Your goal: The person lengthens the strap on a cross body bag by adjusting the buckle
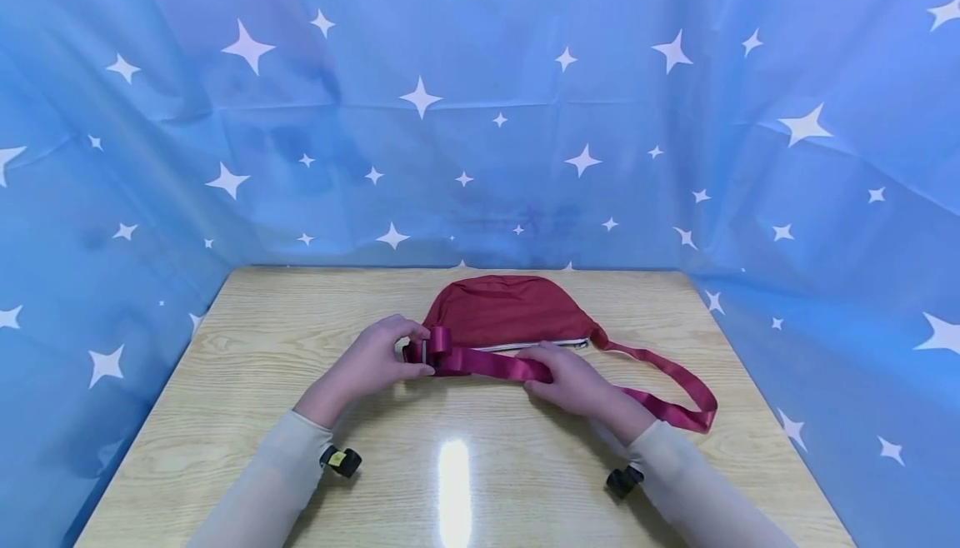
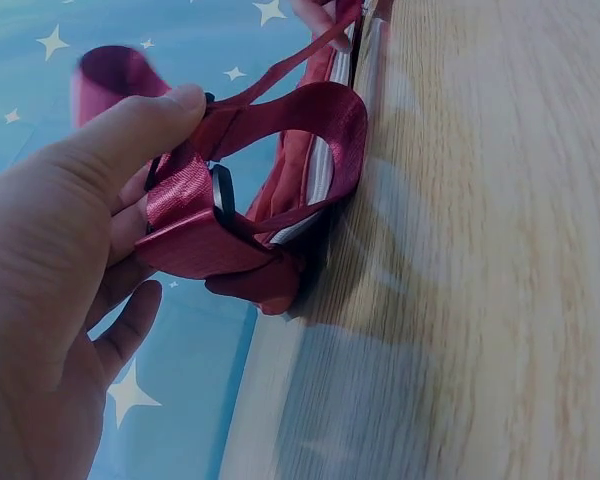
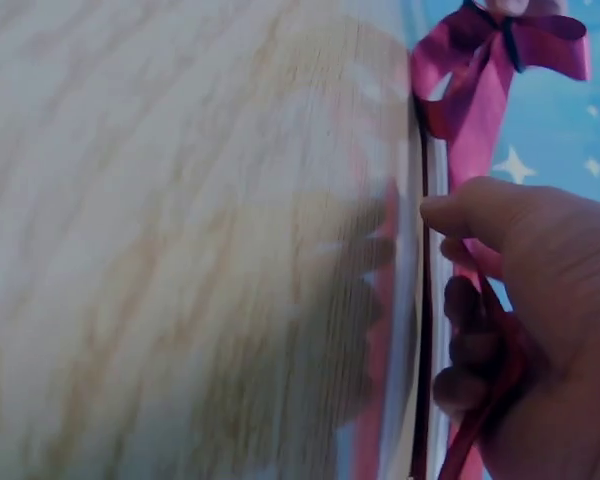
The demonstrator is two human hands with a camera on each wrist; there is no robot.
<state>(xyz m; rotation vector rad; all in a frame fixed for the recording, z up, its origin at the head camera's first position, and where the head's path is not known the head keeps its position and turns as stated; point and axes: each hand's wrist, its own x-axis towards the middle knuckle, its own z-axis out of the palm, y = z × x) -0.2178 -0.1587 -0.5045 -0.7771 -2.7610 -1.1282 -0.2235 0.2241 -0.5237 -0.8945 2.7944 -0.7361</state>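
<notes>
A dark red waist bag (image 1: 502, 308) lies toward the back of the table, its pale zipper (image 1: 517, 346) along the near edge. My left hand (image 1: 381, 354) pinches the looped strap at its dark slide buckle (image 2: 223, 195), between thumb and fingers, by the bag's left end. The shiny magenta strap (image 1: 487, 363) runs from there across the bag's front to my right hand (image 1: 572, 381). In the right wrist view, that hand's fingers (image 3: 470, 350) curl round the strap. Past the right hand, a strap loop (image 1: 686, 390) bends back to the bag's right corner.
The wood-grain table (image 1: 300, 306) carries a bright light reflection (image 1: 454, 490) near its front. A blue curtain (image 1: 480, 140) with white stars hangs behind it and along both sides.
</notes>
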